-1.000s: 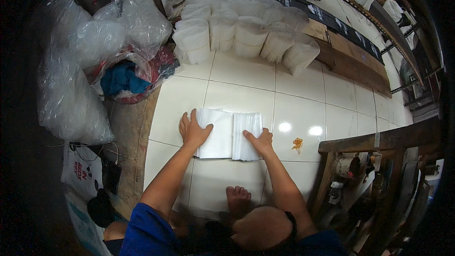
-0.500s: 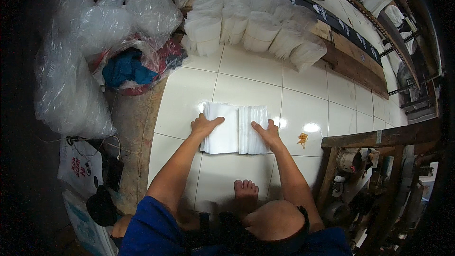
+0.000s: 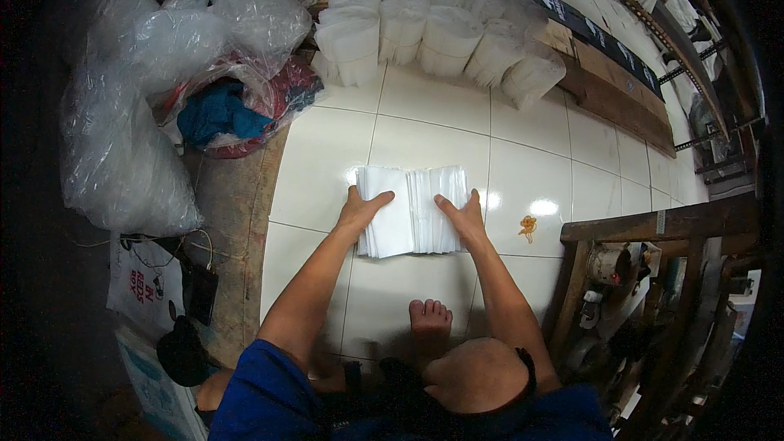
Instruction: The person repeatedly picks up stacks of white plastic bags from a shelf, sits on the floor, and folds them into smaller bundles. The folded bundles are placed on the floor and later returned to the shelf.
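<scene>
A stack of white, thin sheets or sleeves [image 3: 388,229] stands on the tiled floor in front of me. Against its right side is a second white stack [image 3: 422,216], its layers showing as narrow ridges. My left hand [image 3: 359,212] grips the left stack's outer edge, thumb laid over the top and fingers down the side. In the same way my right hand [image 3: 464,219] clasps the right stack from its outer edge. The fingertips of both hands are partly hidden by the stacks.
Several rolled, banded white bundles [image 3: 450,39] line the back by a wooden board [image 3: 625,118]. Orange rubber bands [image 3: 527,229] lie to the right, before a wooden rack [image 3: 661,223]. Clear plastic bags [image 3: 122,131] and a blue cloth [image 3: 219,117] fill the left. My bare foot is close below.
The two stacks have come together, closing the small gap between them. The right stack's top now looks more spread out. Both hands keep hold of the outer edges.
</scene>
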Demonstrator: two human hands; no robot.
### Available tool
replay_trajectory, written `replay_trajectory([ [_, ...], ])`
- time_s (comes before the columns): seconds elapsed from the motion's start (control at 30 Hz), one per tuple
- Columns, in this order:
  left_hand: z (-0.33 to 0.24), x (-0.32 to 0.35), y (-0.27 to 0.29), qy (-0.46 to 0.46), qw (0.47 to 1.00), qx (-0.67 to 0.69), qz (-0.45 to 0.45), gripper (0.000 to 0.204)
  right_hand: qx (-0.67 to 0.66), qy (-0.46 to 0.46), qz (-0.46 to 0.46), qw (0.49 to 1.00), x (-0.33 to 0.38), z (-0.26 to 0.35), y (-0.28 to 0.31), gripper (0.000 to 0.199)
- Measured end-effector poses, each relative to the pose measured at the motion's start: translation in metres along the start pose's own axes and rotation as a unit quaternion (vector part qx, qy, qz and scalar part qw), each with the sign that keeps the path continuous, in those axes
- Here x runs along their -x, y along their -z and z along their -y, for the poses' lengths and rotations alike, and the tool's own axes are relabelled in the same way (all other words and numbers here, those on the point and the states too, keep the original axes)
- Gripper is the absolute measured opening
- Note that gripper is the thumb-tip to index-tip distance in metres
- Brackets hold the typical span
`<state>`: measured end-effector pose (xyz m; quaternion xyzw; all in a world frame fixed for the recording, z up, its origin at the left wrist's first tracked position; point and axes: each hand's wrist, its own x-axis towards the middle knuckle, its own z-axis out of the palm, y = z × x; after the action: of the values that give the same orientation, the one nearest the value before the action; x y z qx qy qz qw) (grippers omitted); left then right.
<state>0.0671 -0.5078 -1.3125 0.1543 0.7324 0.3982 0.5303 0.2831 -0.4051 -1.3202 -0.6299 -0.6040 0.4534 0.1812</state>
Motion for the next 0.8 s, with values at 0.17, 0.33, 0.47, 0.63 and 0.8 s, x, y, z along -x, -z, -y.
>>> replay_trajectory([
  [0.17,-0.003,0.004,-0.002,-0.003,0.998,-0.047,-0.033,0.095,-0.027,-0.053,0.114,0.992,0.009,0.026,0.008,0.099],
  [0.33,-0.016,0.017,-0.008,-0.001,0.998,-0.045,-0.038,0.097,0.002,-0.023,0.110,0.994,0.028,0.054,0.006,0.098],
  [0.47,-0.017,0.016,-0.015,0.011,0.997,-0.066,-0.041,0.098,0.081,0.085,0.096,0.988,0.034,0.042,-0.012,0.105],
  [0.63,-0.004,0.011,-0.008,0.011,0.999,0.029,-0.037,0.099,0.131,0.197,0.108,0.966,0.071,0.056,-0.036,0.111],
  [0.8,-0.008,0.021,-0.010,-0.004,0.996,0.085,-0.010,0.103,0.155,0.209,0.124,0.958,0.087,0.065,-0.047,0.105],
])
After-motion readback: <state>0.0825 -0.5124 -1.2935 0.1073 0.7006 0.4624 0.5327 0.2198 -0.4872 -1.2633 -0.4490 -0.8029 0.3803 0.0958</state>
